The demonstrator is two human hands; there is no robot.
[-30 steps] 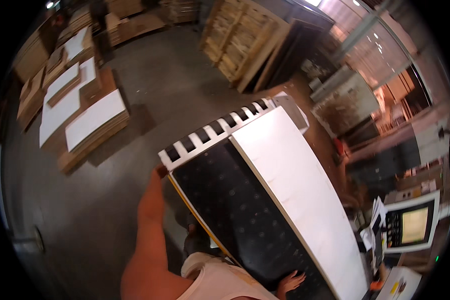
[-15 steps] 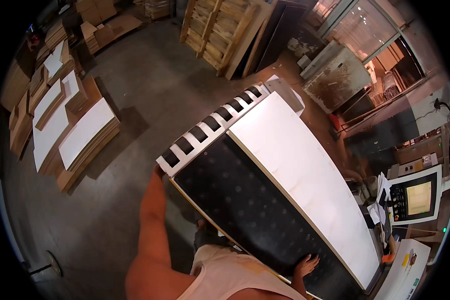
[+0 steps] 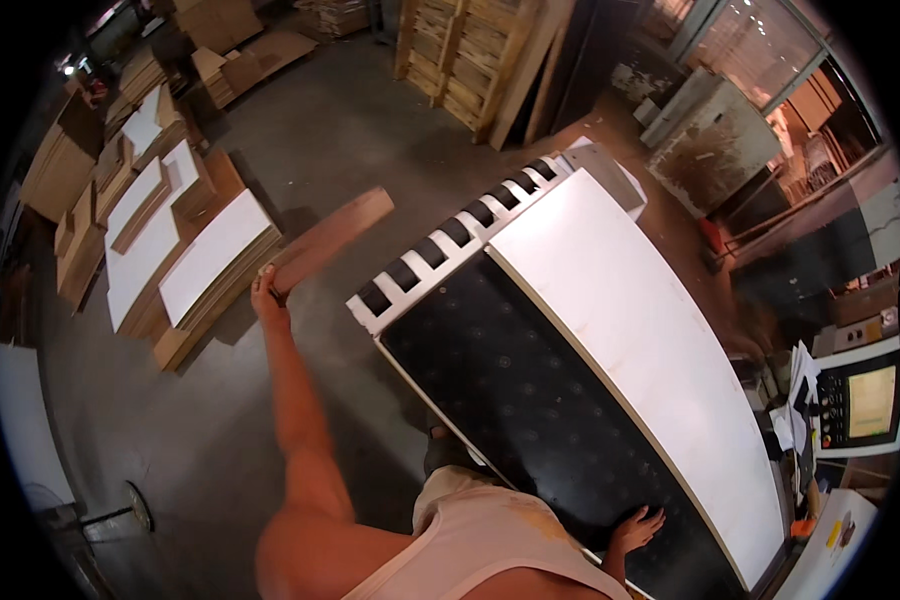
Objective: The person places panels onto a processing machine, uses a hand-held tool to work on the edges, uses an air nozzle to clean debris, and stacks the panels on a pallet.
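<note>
The left hand (image 3: 267,292) grips a brown board (image 3: 332,238) by one end (far out left); it could twist free. The right hand (image 3: 635,528) lies flat, fingers spread, on the black worktop (image 3: 530,400).

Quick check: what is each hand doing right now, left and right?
Left hand: closed on the end of a brown wooden board.
Right hand: open, flat on the black machine bed.

Board stacks (image 3: 180,250) left of machine bed (image 3: 530,400)

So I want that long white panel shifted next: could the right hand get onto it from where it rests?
Probably yes. The right hand lies flat on the black machine bed, and the white panel lies right beside it with nothing between. The left hand is busy holding a brown board.
</note>
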